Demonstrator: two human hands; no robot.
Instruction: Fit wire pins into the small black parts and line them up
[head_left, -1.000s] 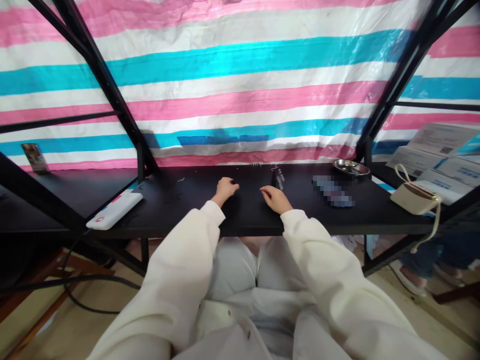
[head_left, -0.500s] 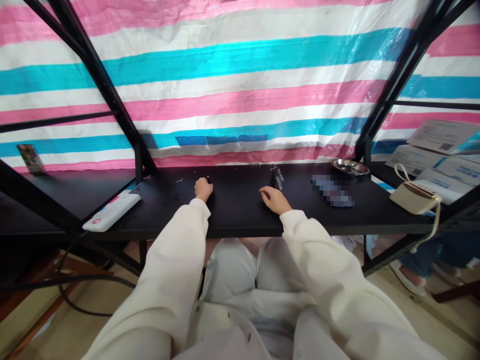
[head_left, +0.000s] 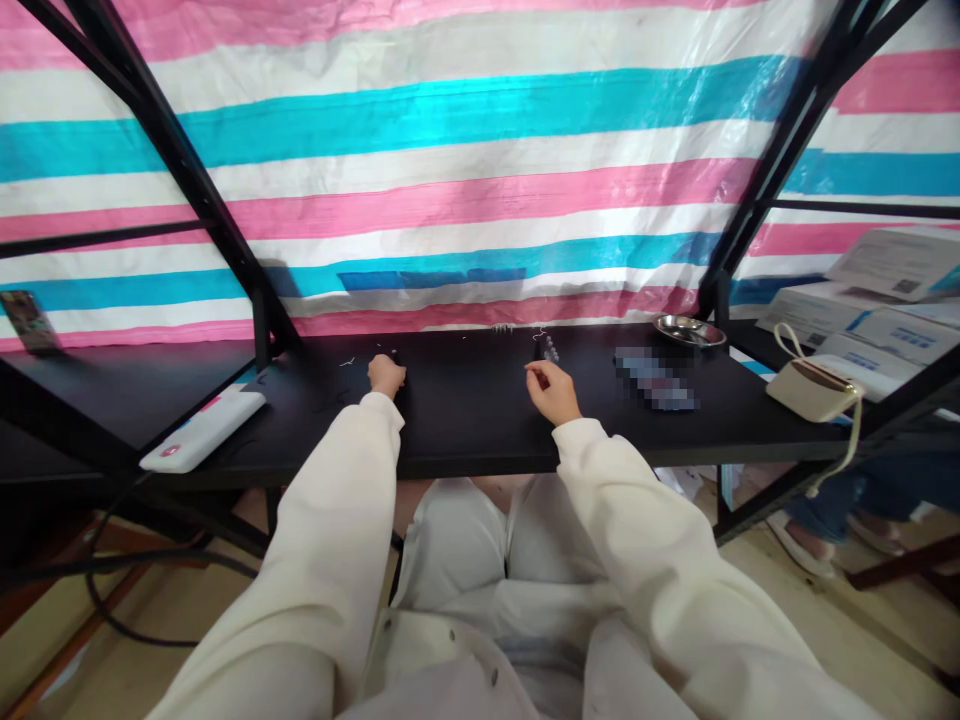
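The step in hand seems to be fine handwork with small pieces upon the black counter (head_left: 465, 410). The left hand (head_left: 386, 375) rests low, its fingers curled inward, and a small dark piece (head_left: 396, 355) shows at their far edge; I cannot tell whether they grip it or only touch it. The right hand (head_left: 553, 390) has its thumb and forefinger drawn close together, but I cannot tell if something thin is between them. Just behind this hand is a short row of glossy beads (head_left: 551, 348), beside a narrow dark upright piece (head_left: 538, 350). In my judgement, the next move calls for a light pinch with the fingertips and a steady wrist, because such pieces may roll or slip easily.

About the materials: the counter is smooth and flat, with a dull surface. The beads look rounded and partly clear, though they are too small to be sure. A thin, bent white strip (head_left: 347, 362) lies to the left of the left hand. On the right, a shallow oval dish (head_left: 690, 330) shines like polished metal, and a cream purse (head_left: 814, 385), soft-cornered, has a strap hanging below the counter's edge. Behind all, the striped sheet (head_left: 480, 190) is wrinkled and looks like plastic.
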